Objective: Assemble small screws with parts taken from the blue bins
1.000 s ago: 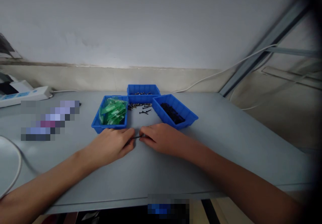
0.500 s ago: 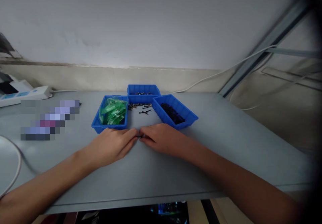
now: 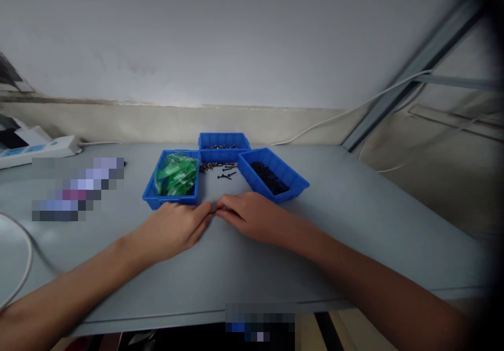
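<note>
My left hand (image 3: 179,226) and my right hand (image 3: 248,215) meet over the table in front of the bins, fingertips nearly touching. Each is closed in a pinch on a thin black screw (image 3: 213,212), most of which the fingers hide. Just beyond them, several loose black screws (image 3: 225,175) lie on the table, with shinier screws (image 3: 214,166) behind. To the left stands a blue bin (image 3: 170,200) holding green pieces in clear plastic bags (image 3: 176,175). On the right a tilted blue bin (image 3: 293,183) contains small black parts (image 3: 270,177).
A third blue bin (image 3: 224,155) with small metal screws stands at the back near the wall. At far left lie a white power strip (image 3: 59,146), a blurred-out object (image 3: 79,189) and a white cable (image 3: 29,251). A metal frame post (image 3: 388,96) rises at right.
My right hand's fingertips have shifted slightly left and closed in around the screw, so less of it shows. The left hand has hardly moved.
</note>
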`<state>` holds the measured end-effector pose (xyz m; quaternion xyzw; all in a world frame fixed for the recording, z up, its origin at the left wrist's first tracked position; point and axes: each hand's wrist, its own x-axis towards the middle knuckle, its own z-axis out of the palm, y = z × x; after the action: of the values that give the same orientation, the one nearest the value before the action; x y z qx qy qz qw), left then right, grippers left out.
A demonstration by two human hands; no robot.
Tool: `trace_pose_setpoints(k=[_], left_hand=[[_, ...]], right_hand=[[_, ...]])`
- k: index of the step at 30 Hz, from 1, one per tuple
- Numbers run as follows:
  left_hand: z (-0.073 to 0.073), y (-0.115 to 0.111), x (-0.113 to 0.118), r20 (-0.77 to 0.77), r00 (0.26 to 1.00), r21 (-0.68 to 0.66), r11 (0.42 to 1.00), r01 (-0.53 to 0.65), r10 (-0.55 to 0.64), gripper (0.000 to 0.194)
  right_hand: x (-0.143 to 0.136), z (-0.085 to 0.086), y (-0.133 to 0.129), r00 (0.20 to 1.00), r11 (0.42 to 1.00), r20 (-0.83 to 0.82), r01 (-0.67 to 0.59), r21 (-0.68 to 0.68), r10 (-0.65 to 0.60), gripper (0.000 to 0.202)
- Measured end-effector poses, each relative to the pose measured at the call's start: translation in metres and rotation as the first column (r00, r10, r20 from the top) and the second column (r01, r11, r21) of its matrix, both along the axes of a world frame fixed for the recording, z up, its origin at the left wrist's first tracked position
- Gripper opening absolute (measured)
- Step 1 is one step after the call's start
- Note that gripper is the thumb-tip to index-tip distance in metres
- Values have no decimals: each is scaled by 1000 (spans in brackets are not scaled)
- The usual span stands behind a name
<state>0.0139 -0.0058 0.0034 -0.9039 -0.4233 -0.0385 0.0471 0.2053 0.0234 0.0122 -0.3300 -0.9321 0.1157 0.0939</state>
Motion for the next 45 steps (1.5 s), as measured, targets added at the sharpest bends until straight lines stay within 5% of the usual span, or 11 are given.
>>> trace_pose_setpoints(k=[15,26,33,45], left_hand=[[2,0,0,25,999,-60,998,29,-27,26],[3,1,-1,89,996,-16,1000,-1,2,24],[5,-2,-1,224,972,11,997,70,-71,30],[4,0,-3,212,965,11,987,158,-156,29]], right_hand=[[-1,2,-3,992,990,-124,-35,-139,18,19],[1,-2,5,999,1000,43,-11,25,10,22],[-2,-4,4,996,995,-5,-92,-47,92,22],[-1,-2,5,998,991,-28,-67,-112,65,23]])
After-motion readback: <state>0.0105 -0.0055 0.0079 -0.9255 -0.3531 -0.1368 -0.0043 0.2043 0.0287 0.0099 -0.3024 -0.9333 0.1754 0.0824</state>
